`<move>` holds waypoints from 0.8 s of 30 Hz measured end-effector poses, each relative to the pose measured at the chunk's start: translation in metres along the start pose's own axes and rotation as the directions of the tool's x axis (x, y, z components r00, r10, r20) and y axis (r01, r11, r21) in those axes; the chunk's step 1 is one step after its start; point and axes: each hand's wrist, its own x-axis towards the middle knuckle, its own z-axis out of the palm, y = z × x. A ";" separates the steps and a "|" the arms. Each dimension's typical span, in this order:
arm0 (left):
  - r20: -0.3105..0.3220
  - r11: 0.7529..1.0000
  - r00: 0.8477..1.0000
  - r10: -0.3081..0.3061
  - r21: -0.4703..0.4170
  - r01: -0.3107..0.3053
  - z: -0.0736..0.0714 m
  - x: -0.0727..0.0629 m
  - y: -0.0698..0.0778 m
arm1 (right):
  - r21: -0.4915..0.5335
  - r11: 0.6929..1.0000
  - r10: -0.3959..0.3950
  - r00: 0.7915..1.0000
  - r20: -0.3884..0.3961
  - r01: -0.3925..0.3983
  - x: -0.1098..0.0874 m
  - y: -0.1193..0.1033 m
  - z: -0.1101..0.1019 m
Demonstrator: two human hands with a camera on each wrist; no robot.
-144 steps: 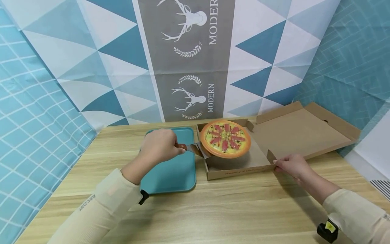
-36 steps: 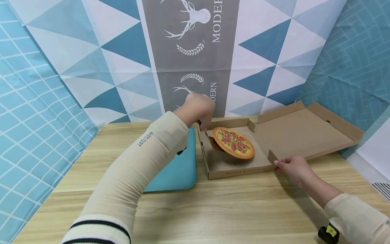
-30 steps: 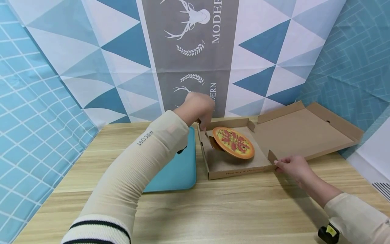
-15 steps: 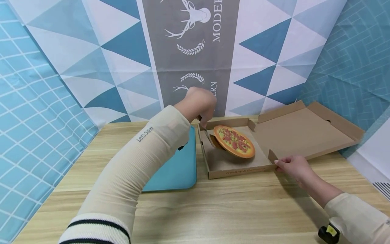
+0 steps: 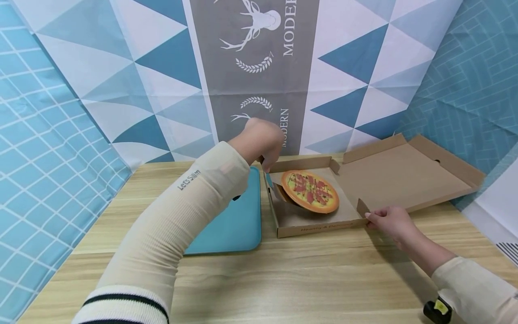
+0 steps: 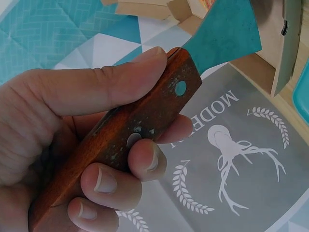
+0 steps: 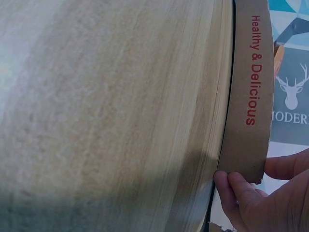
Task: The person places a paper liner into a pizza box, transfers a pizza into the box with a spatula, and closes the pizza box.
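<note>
My left hand (image 5: 265,139) is raised over the back left corner of the cardboard pizza box (image 5: 289,230). It grips the brown wooden handle (image 6: 140,113) of a spatula, thumb along the top and fingers curled beneath. The metal spatula blade (image 5: 280,193) slants down into the box to the left edge of a round pizza (image 5: 310,191) with red strips on yellow. That left edge is raised, while the pizza's right side sits lower in the box. My right hand (image 5: 390,223) pinches the box's front right corner, thumb and fingers on opposite sides of the wall.
A blue tray (image 5: 238,231) lies left of the box, partly hidden by my left sleeve. The open box lid (image 5: 400,175) spreads to the right, near the wall covering. Wooden table (image 5: 299,279) surface runs along the front.
From over the tray, my left hand has moved up and right with the spatula. The pizza has come down into the box, its left side sinking slightly just now. My right hand stays put.
</note>
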 end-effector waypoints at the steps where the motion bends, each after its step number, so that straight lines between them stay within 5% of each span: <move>1: 0.006 1.000 1.000 -0.003 0.002 0.003 0.000 -0.001 0.000 | 0.001 1.000 0.000 1.000 -0.002 0.000 0.000 0.000 0.000; 24: 0.150 0.996 0.986 -0.071 0.069 0.062 -0.016 -0.014 -0.001 | 0.016 1.000 -0.008 0.999 -0.039 0.008 0.002 0.004 0.002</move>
